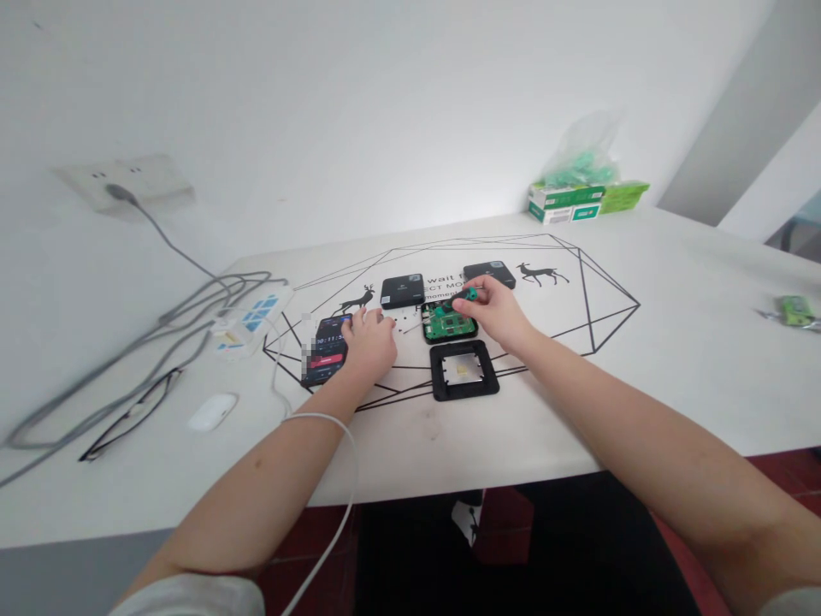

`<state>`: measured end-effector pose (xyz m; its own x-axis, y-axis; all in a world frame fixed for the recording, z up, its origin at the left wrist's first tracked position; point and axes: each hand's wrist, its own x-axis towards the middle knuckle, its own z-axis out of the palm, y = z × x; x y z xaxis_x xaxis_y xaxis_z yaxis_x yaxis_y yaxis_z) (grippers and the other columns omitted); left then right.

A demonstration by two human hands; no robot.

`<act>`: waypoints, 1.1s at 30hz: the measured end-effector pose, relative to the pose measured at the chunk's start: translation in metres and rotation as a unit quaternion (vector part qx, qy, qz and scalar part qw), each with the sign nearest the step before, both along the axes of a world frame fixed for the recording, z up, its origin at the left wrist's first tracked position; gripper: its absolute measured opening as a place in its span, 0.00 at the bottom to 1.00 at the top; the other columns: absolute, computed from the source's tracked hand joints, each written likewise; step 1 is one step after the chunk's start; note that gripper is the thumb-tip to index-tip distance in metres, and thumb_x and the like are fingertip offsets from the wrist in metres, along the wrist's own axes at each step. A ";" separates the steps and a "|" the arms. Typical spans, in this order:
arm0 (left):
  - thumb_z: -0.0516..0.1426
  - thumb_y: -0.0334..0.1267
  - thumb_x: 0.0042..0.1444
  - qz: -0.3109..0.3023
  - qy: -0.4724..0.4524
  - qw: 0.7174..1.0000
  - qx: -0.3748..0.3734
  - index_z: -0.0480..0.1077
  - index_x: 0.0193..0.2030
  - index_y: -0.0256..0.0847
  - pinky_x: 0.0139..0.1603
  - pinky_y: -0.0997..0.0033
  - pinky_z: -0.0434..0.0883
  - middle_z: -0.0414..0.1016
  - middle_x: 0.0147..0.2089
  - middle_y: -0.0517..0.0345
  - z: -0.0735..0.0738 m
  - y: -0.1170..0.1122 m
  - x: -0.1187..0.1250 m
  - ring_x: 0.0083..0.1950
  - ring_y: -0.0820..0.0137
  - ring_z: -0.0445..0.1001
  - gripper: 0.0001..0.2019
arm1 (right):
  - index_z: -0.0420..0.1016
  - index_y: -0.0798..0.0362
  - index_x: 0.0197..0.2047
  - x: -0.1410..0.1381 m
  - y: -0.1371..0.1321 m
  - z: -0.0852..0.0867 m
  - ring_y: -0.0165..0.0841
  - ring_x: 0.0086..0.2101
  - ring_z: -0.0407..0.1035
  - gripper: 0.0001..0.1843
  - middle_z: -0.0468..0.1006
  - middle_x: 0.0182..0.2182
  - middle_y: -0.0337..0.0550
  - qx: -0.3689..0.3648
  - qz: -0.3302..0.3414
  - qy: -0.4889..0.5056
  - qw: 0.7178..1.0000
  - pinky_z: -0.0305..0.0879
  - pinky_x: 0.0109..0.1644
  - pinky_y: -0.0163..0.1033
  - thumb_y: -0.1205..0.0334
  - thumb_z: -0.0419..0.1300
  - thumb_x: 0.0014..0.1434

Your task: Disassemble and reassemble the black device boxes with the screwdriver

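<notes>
My right hand [497, 312] is closed round a small green-handled screwdriver [463, 296], its tip over the green circuit board [449, 323] inside an opened black box. My left hand [370, 340] rests palm down on the table left of that box, fingers curled, beside several tiny screws [403, 324]; whether it holds anything is hidden. The removed black cover [463, 370] with a metal plate lies just in front of the board. A phone [324, 349] with a lit screen lies at my left hand's side.
Two closed black boxes [402, 291] [490, 274] sit behind the board. A power strip [253, 321], grey cables [192, 312], glasses [132, 415] and a white mouse [213, 411] lie on the left. Green-and-white cartons [568, 201] stand at the back; a green packet [794, 309] lies far right.
</notes>
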<state>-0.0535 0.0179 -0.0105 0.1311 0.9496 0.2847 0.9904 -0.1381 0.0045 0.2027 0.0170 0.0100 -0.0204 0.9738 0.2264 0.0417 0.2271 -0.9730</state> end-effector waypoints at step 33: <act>0.53 0.33 0.64 -0.023 -0.028 0.999 -0.022 0.81 0.52 0.48 0.67 0.41 0.64 0.74 0.66 0.47 0.006 -0.003 0.004 0.71 0.47 0.62 0.17 | 0.69 0.48 0.44 -0.010 -0.005 -0.006 0.32 0.32 0.73 0.21 0.83 0.38 0.38 0.022 -0.012 -0.100 0.995 0.70 0.42 0.42 0.51 0.69 0.50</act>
